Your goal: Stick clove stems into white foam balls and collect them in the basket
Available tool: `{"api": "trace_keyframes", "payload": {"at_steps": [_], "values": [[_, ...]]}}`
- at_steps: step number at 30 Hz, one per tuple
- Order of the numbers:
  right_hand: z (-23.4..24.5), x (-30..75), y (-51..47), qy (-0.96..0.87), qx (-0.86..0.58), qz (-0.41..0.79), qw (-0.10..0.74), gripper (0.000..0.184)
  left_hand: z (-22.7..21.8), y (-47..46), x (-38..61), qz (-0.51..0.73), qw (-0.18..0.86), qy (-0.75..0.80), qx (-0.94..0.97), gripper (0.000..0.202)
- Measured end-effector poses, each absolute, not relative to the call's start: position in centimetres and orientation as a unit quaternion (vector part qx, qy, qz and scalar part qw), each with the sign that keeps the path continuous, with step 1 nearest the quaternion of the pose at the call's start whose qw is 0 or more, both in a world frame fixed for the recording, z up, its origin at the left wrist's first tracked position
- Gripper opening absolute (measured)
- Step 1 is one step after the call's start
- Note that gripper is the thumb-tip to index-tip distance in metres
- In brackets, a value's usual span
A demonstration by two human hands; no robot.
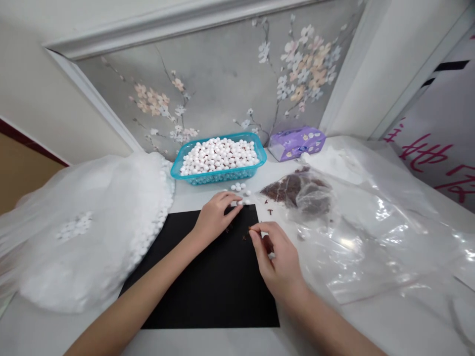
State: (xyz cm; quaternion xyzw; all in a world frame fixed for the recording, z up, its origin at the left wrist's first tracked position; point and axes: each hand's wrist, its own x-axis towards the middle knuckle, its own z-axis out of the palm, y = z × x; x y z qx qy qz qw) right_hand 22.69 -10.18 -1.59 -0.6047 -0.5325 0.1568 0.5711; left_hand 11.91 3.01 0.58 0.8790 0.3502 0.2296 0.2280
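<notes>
- The right hand (276, 262) is pinching a small brown flake (253, 228), with thumb and forefinger pressed together above the far part of the black mat (208, 282). The flake is barely visible at the fingertips.
- The left hand (215, 216) is resting at the mat's far edge with its fingers curled. Its fingertips (237, 206) are reaching the loose white beads (237, 188), but whether they are holding one cannot be told.
- Brown crumbs (245, 237) are lying on the mat between the hands.
- A clear bag of brown flakes (297, 190) is lying to the right of the mat, and stray flakes (269, 211) are sitting on the white table (222, 341) between them.
- A blue basket (222, 177) is standing beyond the mat, holding a heap of white beads. A large clear bag of white beads (74, 267) is bulging against the mat's left side.
- Risk: the pinched flake is slipping away if the pressure eases, as it is tiny and light.
- Risk: the round loose beads are rolling off if a knuckle or wrist knocks them.
- Risk: the stray flakes are scattering further if the crinkled plastic is dragged.
</notes>
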Motion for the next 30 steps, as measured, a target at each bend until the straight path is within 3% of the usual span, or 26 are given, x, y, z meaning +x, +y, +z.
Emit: {"api": "trace_keyframes", "payload": {"at_steps": [4, 6, 27, 30], "values": [[-1.4, 22.8, -10.3, -0.51, -0.608, 0.121, 0.596, 0.008, 1.3, -1.6, 10.8, 0.251, 0.556, 0.377, 0.697, 0.029], [-1.4, 22.8, -10.4, -0.511, -0.605, 0.118, 0.599, 0.008, 1.2, -3.3, 10.3, 0.261, 0.619, 0.395, 0.627, 0.023], [-1.5, 22.8, -10.5, -0.54, -0.587, 0.185, 0.574, 0.006, 0.8, -4.1, 10.1, 0.297, 0.726, 0.403, 0.472, 0.016], [-1.6, 22.7, -10.8, -0.545, -0.568, 0.218, 0.577, 0.017, 0.4, -4.0, 10.1, 0.302, 0.735, 0.397, 0.459, 0.014]]}}
